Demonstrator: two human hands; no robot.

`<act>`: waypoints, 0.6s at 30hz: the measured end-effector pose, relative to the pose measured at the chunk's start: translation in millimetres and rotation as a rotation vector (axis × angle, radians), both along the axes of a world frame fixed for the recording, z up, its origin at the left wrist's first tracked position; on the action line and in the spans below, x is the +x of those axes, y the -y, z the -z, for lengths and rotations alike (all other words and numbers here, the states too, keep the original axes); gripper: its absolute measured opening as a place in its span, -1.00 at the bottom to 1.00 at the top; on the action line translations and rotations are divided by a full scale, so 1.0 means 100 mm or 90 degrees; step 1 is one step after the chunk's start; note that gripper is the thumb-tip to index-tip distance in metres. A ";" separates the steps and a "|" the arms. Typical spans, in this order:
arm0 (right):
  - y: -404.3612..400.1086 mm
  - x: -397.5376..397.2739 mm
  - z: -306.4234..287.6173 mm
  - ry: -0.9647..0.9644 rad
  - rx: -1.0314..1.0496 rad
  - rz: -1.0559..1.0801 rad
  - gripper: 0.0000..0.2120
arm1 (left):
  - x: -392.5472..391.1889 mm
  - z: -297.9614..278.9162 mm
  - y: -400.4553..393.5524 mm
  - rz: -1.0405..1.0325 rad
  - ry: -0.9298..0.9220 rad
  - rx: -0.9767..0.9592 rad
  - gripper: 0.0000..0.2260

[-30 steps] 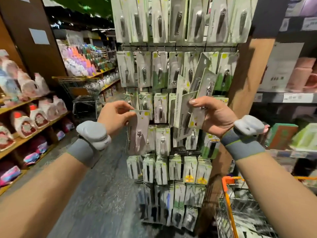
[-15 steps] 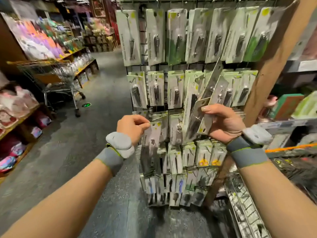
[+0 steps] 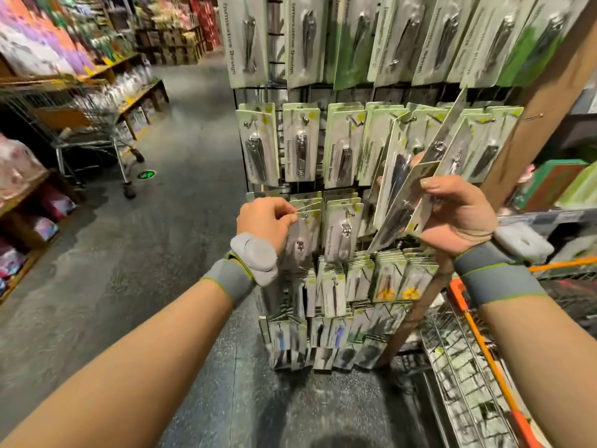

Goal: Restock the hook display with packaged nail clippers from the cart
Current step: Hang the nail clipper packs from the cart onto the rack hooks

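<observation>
Your left hand pinches the top of one clipper pack at a hook on the display — your right hand grips a fanned stack of packs above the cart.

Two hands are in view: the left hand and the right hand, each above a grey wristband, two in all. The hook display shows five rows of hanging packs, counted downward from its top edge. The right hand's fan of packs holds at least three; the exact number cannot be told. Left of the display stands one steel cart; right of it, one orange-rimmed cart.
</observation>
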State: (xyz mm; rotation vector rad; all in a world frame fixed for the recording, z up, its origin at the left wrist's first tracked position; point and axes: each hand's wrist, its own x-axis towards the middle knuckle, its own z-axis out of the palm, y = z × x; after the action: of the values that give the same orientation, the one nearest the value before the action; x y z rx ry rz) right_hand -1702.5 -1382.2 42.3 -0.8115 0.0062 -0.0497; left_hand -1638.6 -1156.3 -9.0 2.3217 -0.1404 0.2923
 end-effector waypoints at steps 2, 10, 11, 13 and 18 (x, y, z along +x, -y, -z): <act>-0.01 0.01 -0.02 0.015 -0.010 0.008 -0.54 | 0.02 0.01 0.02 -0.013 0.001 0.006 -0.93; -0.05 0.05 -0.05 0.021 -0.019 0.000 -0.55 | 0.07 -0.02 0.06 -0.036 -0.023 0.080 -0.90; -0.05 0.05 -0.06 0.024 -0.017 0.001 -0.55 | 0.06 -0.03 0.05 -0.031 -0.020 0.102 -0.89; -0.04 0.04 -0.07 0.023 -0.014 -0.002 -0.56 | 0.02 -0.06 0.03 -0.008 0.010 0.168 -0.88; 0.02 0.02 -0.10 0.018 -0.028 0.014 -0.55 | -0.21 -0.09 0.12 0.040 0.077 0.440 -0.82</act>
State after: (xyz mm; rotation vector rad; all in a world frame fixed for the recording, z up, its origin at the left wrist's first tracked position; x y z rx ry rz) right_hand -1700.7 -1384.5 52.7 -0.8545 -0.0124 -0.0823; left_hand -1659.7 -1168.5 -0.1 2.9726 -0.4294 0.3982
